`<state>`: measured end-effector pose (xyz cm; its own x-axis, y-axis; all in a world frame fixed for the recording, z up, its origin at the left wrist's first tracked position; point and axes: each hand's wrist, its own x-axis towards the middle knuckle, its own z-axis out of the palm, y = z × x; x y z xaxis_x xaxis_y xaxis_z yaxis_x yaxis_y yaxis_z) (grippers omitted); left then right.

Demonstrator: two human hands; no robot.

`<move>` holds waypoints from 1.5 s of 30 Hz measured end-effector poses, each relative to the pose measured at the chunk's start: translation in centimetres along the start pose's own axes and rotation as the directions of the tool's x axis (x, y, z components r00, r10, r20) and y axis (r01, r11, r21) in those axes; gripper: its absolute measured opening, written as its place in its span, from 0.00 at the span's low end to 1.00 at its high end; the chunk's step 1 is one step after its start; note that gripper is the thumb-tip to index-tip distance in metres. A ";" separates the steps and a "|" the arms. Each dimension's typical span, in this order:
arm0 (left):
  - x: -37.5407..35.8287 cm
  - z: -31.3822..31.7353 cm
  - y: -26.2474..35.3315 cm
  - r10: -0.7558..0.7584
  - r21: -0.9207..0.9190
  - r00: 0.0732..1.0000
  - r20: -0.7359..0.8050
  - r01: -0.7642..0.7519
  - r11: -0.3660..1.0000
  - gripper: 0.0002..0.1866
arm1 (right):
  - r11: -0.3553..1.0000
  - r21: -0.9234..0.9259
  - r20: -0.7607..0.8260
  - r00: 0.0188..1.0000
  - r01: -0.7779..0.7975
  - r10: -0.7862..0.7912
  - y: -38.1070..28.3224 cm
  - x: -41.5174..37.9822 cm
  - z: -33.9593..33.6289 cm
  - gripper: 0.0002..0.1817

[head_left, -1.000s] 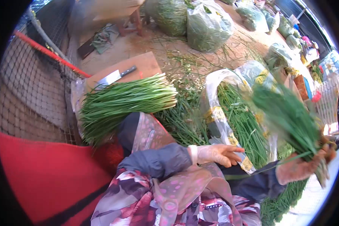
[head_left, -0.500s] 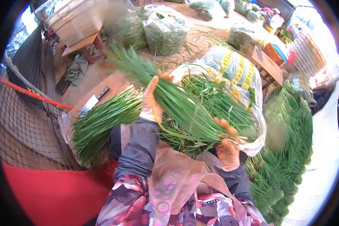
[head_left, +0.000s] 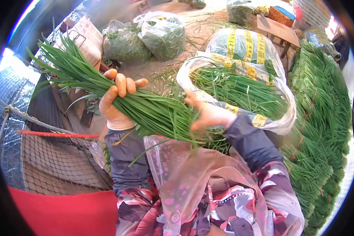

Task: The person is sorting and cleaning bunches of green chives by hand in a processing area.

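Observation:
My left hand [head_left: 119, 96], in a thin pale glove, is wrapped round a thick bunch of long green stalks [head_left: 157, 111]. The bunch slants from the upper left down toward the middle. My right hand [head_left: 210, 112] is at its lower right end, blurred, with fingers spread and nothing visibly held. Behind that hand an open clear plastic bag [head_left: 289, 114] with yellow printed tape holds more green stalks [head_left: 240, 88]. Some loose greens [head_left: 216, 143] show below my right hand, above the pink spotted apron [head_left: 185, 165].
Tied green bundles [head_left: 318, 118] are piled along the right side. Two filled bags [head_left: 163, 39] stand at the back, near a pale crate [head_left: 84, 39]. A wooden bench [head_left: 277, 31] is at the upper right. Netting [head_left: 55, 157] and a red cloth [head_left: 67, 208] lie left.
The bunch and my left hand have moved up and left in view. My right hand has let go of the stalk ends and opened. The camera view has shifted; the knife is out of sight.

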<state>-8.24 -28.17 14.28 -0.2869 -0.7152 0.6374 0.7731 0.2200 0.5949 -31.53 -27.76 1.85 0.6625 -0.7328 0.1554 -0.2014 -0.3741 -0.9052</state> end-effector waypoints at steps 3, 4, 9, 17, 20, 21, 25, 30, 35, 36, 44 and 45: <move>0.2 1.0 -1.0 -0.088 0.032 0.996 -0.007 0.088 0.996 0.18 | 0.223 0.970 -0.074 0.991 0.097 -0.109 -3.0 1.7 2.7 0.40; 0.2 1.1 -1.2 -0.094 0.032 0.996 -0.010 0.094 0.995 0.18 | 0.217 0.971 -0.076 0.992 0.097 -0.105 -3.6 1.9 2.5 0.40; 0.7 1.3 -0.7 -0.058 0.225 0.993 -0.104 0.081 0.971 0.13 | -0.255 0.950 -0.175 0.984 0.181 0.046 1.7 3.1 1.1 0.16; 4.3 -5.3 8.5 0.204 0.179 0.791 -0.577 -0.121 0.976 0.13 | 0.843 -0.193 0.252 0.805 -0.502 0.537 8.1 -7.6 3.2 0.15; 5.2 -4.0 8.0 0.262 0.317 0.744 -0.615 -0.071 0.946 0.12 | 0.911 -0.361 0.084 0.966 -0.199 0.244 7.7 -8.4 0.2 0.36; 5.3 -3.6 7.5 0.244 0.318 0.758 -0.605 -0.052 0.947 0.13 | 0.976 -0.107 0.009 0.981 -0.191 0.193 6.2 -7.2 -1.3 0.44; 5.5 -4.0 4.8 0.089 0.293 0.869 -0.486 0.067 0.954 0.15 | 0.965 0.239 -0.233 0.971 0.107 -0.050 0.4 -1.1 -3.3 0.52; 6.3 -0.8 1.0 0.134 0.379 0.855 -0.501 0.077 0.922 0.16 | 0.751 0.654 -0.391 0.889 0.086 0.239 -0.7 4.8 2.2 0.17; 7.7 -0.7 5.1 0.207 0.436 0.857 -0.472 0.023 0.900 0.15 | 0.960 -0.259 -0.417 0.909 -0.103 -0.014 9.0 0.1 5.8 0.15; 8.4 -1.8 6.9 0.297 0.478 0.825 -0.482 -0.036 0.877 0.14 | 0.812 -0.532 -0.129 0.971 -0.239 0.202 10.6 -2.0 6.6 0.16; 10.7 -3.9 10.0 0.249 0.356 0.708 -0.661 0.003 0.935 0.07 | 0.773 0.631 -0.235 0.965 0.058 0.120 8.6 -3.0 -2.0 0.56; 10.6 -3.9 9.3 0.220 0.321 0.698 -0.682 0.015 0.947 0.04 | 0.673 0.726 -0.230 0.972 0.143 0.042 7.0 -1.8 -3.1 0.56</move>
<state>-1.89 -36.30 24.60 0.3559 -0.9027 0.2417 0.5461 0.4108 0.7301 -36.37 -30.79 -3.61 0.4702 -0.8586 0.2041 0.4826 0.0565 -0.8740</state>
